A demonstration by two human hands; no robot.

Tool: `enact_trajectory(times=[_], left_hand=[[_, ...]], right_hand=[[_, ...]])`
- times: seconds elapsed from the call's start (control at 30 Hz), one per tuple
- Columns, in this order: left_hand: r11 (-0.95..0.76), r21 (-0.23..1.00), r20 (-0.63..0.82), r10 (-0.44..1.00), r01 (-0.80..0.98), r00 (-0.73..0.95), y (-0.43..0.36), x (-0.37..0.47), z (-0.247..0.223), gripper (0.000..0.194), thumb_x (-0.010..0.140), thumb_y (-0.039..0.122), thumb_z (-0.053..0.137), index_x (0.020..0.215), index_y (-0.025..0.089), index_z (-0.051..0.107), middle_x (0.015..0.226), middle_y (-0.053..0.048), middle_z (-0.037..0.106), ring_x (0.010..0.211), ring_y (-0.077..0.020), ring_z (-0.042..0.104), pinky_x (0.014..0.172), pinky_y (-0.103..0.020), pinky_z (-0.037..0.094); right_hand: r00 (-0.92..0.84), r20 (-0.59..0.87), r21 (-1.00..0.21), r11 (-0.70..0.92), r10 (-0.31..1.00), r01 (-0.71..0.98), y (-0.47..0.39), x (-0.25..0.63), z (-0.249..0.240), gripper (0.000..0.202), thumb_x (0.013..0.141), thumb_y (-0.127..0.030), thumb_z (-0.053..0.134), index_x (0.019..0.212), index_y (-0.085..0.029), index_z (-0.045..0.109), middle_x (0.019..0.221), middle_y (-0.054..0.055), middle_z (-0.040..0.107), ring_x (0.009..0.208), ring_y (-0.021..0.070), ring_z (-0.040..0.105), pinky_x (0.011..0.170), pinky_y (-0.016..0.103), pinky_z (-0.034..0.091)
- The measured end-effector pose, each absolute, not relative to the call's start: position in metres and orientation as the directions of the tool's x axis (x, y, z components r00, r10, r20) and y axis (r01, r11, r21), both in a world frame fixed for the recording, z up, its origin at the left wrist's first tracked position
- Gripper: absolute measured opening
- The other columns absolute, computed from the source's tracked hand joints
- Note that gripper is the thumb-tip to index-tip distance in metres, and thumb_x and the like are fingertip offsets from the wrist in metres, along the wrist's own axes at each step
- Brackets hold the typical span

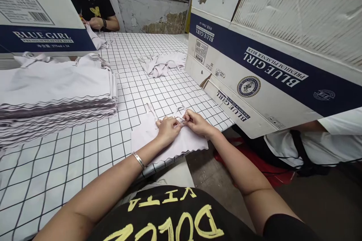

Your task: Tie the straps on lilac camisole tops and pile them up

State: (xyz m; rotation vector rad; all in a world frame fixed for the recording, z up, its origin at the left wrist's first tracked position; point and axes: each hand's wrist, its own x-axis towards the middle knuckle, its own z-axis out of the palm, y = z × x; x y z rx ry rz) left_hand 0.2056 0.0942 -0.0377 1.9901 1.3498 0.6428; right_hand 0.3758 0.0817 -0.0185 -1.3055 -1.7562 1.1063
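Observation:
A pale pinkish-white strapped garment [144, 135], like a camisole top, lies flat near the front edge of the table, its wavy hem toward me. My left hand [169, 130] rests on its upper part with the fingers closed on the fabric edge. Beside it, my right hand [196, 122] pinches the same garment near a strap, thumb against the curled fingers. The two hands almost meet at the neckline. Whatever small detail lies between the fingertips is too small to make out. One strap stands up to the left of my left hand.
A thick stack of similar garments [56, 83] stands at the left on the grid-patterned table [135, 98]. A loose pile of them [164, 64] lies farther back. Cardboard cartons rise at the left [42, 19] and right [220, 52]. A co-worker's hand [96, 23] holds fabric across the table.

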Motion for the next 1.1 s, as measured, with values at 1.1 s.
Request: enact_trajectory(times=[1.1], left_hand=[[-0.899, 0.274, 0.184, 0.399, 0.343, 0.898, 0.038, 0.166, -0.041, 0.058, 0.092, 0.056, 0.041, 0.143, 0.030, 0.036, 0.149, -0.007, 0.040, 0.131, -0.0331, 0.035, 0.101, -0.051, 0.025]], right_hand=[[0.127, -0.475, -0.811, -0.489, 0.871, 0.322, 0.211, 0.383, 0.017, 0.022, 0.077, -0.012, 0.062, 0.086, -0.020, 0.043, 0.073, 0.005, 0.069, 0.047, 0.0092, 0.050, 0.045, 0.020, 0.034]])
